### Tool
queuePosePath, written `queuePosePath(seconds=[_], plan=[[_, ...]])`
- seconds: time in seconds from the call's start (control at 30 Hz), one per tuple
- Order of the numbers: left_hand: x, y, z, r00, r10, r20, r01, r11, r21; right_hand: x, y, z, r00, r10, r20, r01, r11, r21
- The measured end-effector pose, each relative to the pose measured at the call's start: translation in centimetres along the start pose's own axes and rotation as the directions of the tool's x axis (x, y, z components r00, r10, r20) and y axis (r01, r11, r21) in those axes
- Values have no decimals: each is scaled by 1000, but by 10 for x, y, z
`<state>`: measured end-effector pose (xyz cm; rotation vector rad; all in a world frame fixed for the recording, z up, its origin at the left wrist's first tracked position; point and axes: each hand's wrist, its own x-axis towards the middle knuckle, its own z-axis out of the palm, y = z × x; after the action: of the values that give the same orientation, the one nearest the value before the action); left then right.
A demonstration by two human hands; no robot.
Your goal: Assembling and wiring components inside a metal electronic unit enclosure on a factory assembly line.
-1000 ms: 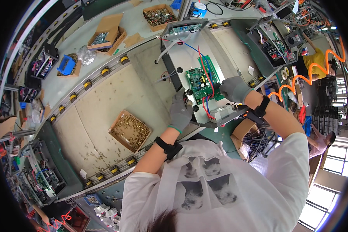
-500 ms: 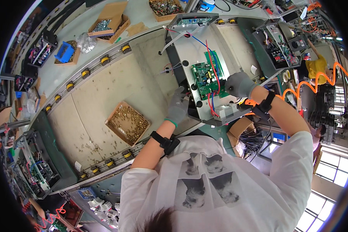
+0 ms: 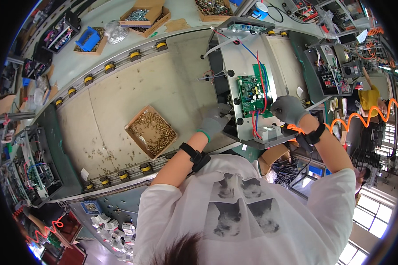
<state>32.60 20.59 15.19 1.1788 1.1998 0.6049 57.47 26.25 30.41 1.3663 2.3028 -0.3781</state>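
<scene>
A metal chassis [image 3: 231,48] with a dark frame stands on the roller bench in front of me. It carries a green circuit board [image 3: 250,93] with red and blue wires running over it. My left hand [image 3: 214,120], in a grey glove, is at the chassis's left side. Its fingers bend together at the dark gap there; what they grip is hidden. By the right edge, close to the board, my gloved right hand [image 3: 289,109] is curled closed. I cannot make out what is inside it. A small pale metal box [image 3: 269,134] sits at the chassis's near end.
An open carton of brass-coloured fasteners [image 3: 151,132] lies left of my left hand, with loose ones scattered nearby. Yellow-and-black rollers [image 3: 135,55] line the bench. Another unit [image 3: 325,66] stands to the right, near an orange coiled hose [image 3: 356,118]. Boxes of small parts [image 3: 146,17] sit behind.
The whole view has shifted, moving chassis and carton rightward in the picture. My left hand stays at the chassis's left side; the right has drawn slightly off the board toward the right edge.
</scene>
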Motion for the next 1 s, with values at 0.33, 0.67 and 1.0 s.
queuePosePath(seconds=[0.33,0.67,1.0], plan=[[12,-15,10,915,239,-325,-259,966,-20,-61,-51,-17,960,47,-276,14,976,215],[14,-33,6,987,130,-93,-124,990,71,-70,-86,9,845,183,-502,39,916,399],[29,-41,-1,958,75,-277,-47,993,108,-63,-85,17,839,198,-506,27,915,403]])
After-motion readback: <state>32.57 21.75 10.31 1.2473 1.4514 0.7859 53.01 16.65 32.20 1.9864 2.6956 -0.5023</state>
